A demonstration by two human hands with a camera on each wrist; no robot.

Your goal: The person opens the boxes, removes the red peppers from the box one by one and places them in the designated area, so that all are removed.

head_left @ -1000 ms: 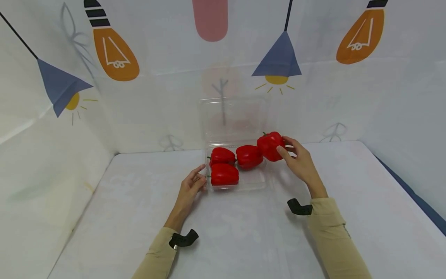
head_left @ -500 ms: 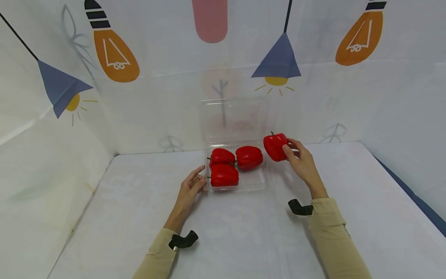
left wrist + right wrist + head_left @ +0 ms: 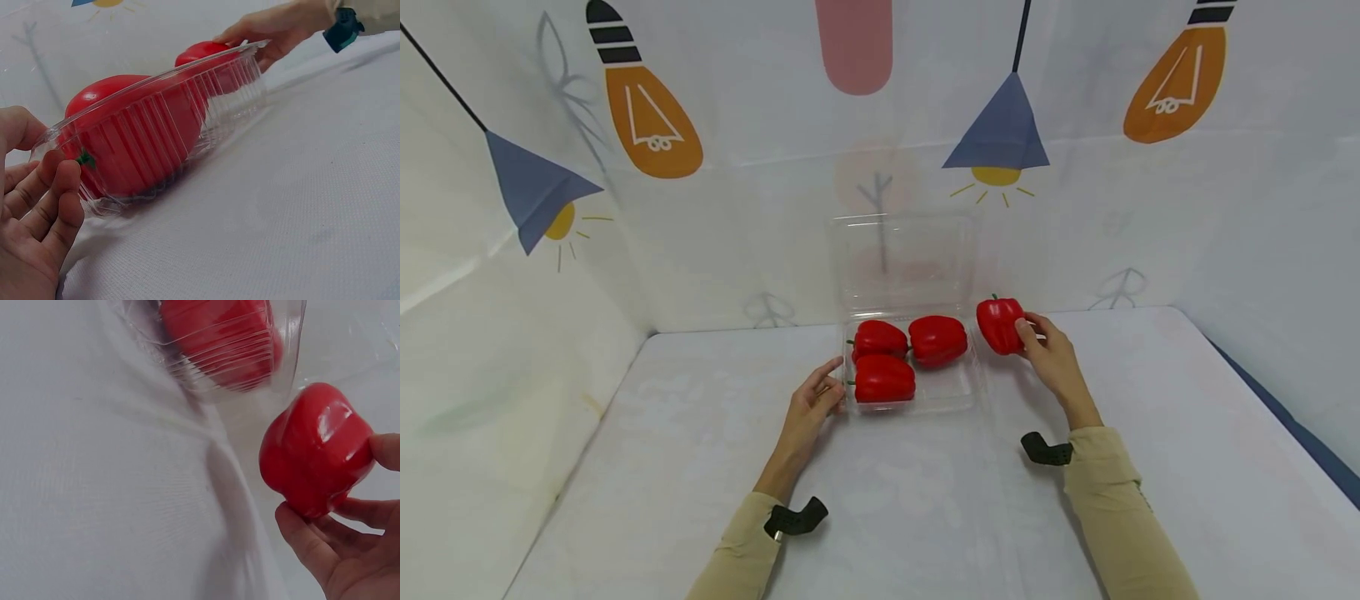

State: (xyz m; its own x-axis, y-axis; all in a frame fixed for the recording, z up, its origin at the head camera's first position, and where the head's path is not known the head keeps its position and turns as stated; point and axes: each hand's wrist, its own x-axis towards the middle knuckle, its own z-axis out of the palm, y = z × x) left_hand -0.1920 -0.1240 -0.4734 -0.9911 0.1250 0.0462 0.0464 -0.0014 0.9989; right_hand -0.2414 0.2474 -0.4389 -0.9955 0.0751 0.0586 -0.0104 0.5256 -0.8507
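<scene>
A clear plastic clamshell container lies unlatched at the back of the table, its transparent lid raised against the wall. Inside it are three red bell peppers: one at back left, one at front left and one at back right. My left hand holds the container's left edge, fingers at its rim and corner in the left wrist view. Just right of the container, my right hand grips another red bell pepper between thumb and fingers, its green stem up in the head view.
White cloth covers the table. A white backdrop printed with lamps and bulbs rises behind and at the sides. Each wrist wears a black camera mount, such as the right one.
My right hand has carried its bell pepper rightward from above the container's right edge and lowered it slightly beside the container. The left hand has stayed in place.
</scene>
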